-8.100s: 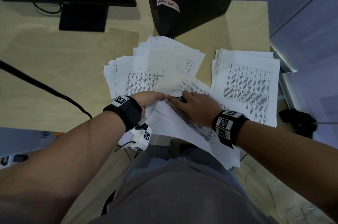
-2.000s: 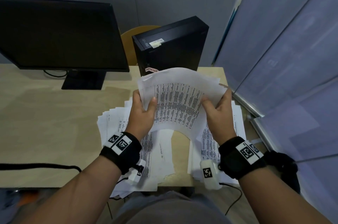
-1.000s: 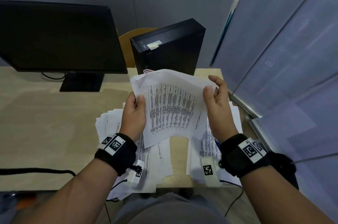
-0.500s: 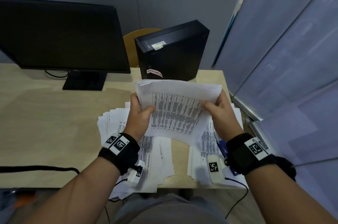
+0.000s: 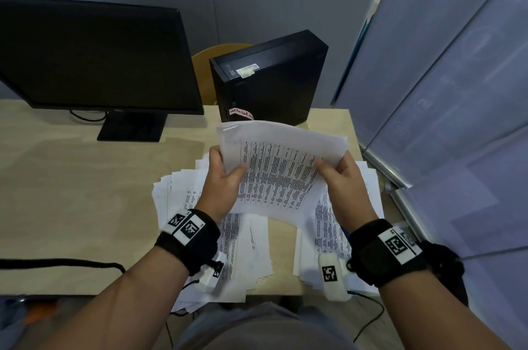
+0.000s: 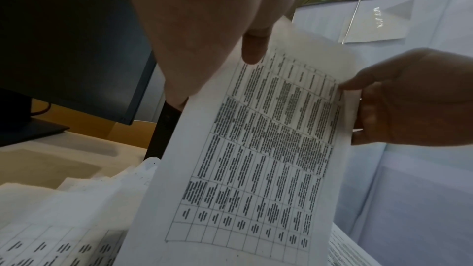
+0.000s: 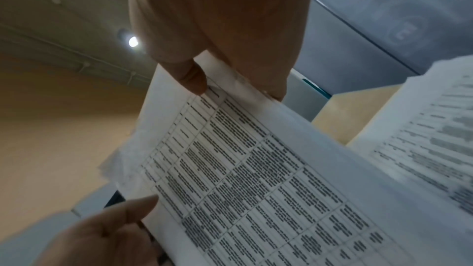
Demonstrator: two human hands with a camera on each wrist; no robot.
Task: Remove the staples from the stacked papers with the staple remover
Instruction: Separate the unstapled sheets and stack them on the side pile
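Both hands' grip on paper sheaf (image 5: 281,175) edges, left hand (image 5: 221,181), right hand (image 5: 344,181)

- The sheaf of papers (image 5: 281,175) you hold is thin matt white paper, printed with black tables.
- Your worktop (image 5: 85,192) looks like pale wood laminate, smooth with a dull sheen.
- The monitor (image 5: 94,55) and computer case (image 5: 274,78) are black plastic, matt.
- Your wristbands (image 5: 188,244) are black cloth.

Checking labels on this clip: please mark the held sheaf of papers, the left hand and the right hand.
held sheaf of papers (image 5: 281,178): head view, on the middle of the printed table.
left hand (image 5: 221,181): head view, on the back of the hand.
right hand (image 5: 347,185): head view, on the back of the hand.
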